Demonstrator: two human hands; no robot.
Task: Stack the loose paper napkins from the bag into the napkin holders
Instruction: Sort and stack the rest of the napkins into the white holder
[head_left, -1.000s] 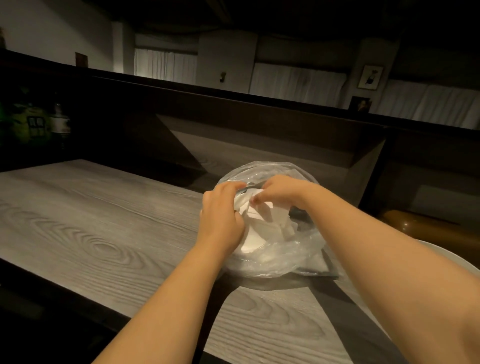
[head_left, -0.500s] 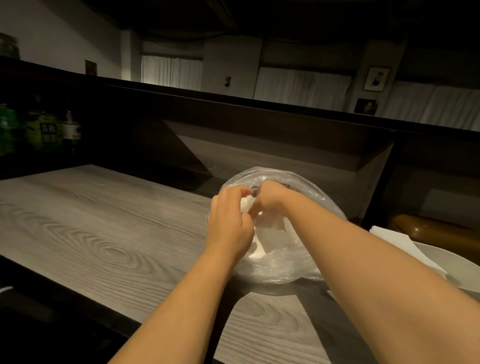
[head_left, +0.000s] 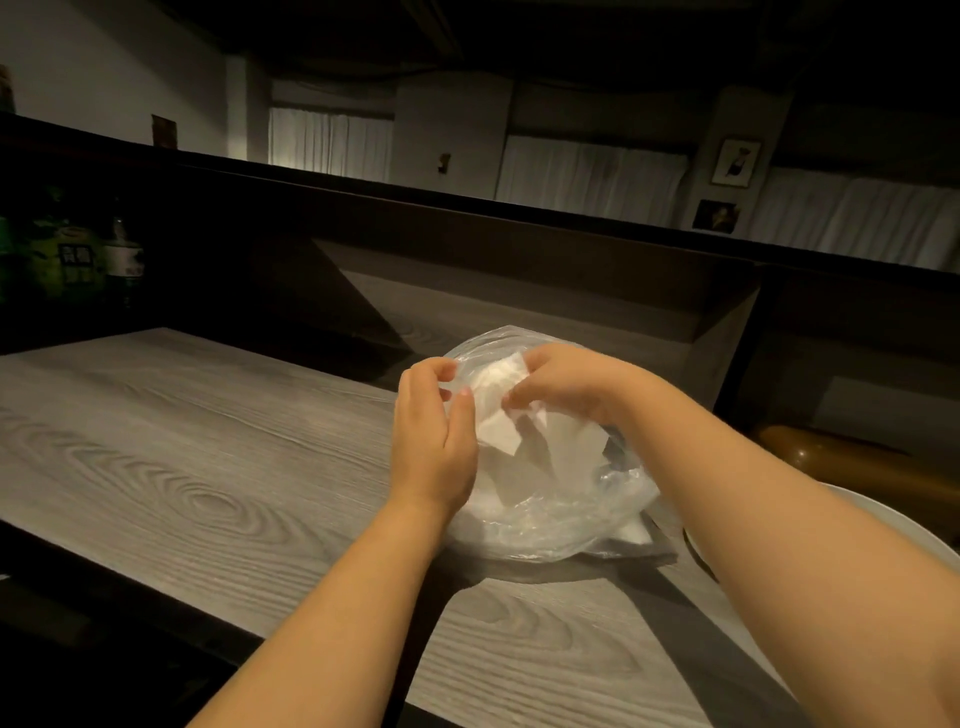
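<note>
A clear plastic bag (head_left: 550, 519) of white paper napkins lies on the grey wood-grain table (head_left: 208, 467). My left hand (head_left: 434, 441) grips the bag's left rim at the opening. My right hand (head_left: 561, 382) pinches a folded white napkin (head_left: 501, 410) lifted partly out of the bag's mouth. More napkins show through the plastic below. No napkin holder is in sight.
A white bowl's rim (head_left: 883, 525) sits at the right table edge, behind my right forearm. Dark bottles (head_left: 78, 260) stand on a shelf at far left. A dark partition wall (head_left: 519, 249) rises behind the table, and a brown seat (head_left: 852, 462) lies to the right.
My right hand has drawn a napkin up out of the bag's opening. My left hand has shifted to hold the rim wider.
</note>
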